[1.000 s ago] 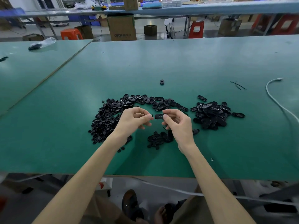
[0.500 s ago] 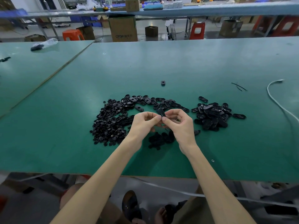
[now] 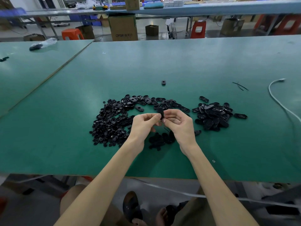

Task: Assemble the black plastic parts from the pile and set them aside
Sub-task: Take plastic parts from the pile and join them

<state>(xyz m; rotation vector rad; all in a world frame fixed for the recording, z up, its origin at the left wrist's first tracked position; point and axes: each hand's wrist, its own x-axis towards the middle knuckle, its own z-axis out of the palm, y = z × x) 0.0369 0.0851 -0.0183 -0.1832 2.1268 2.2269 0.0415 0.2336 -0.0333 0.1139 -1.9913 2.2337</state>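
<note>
Green tabletop: my left hand and right hand pinch one black part, its details hidden by fingertips.

A green worktable fills the view. On it, at three o'clock, a white cable curves toward the right edge, with thin black strands just left of it. At five o'clock lies a tiny ring. A second green table at ten o'clock carries a clear plastic bag. At twelve o'clock, on the floor beyond, stand a printed cardboard box, an orange stool and a red stool.
</note>
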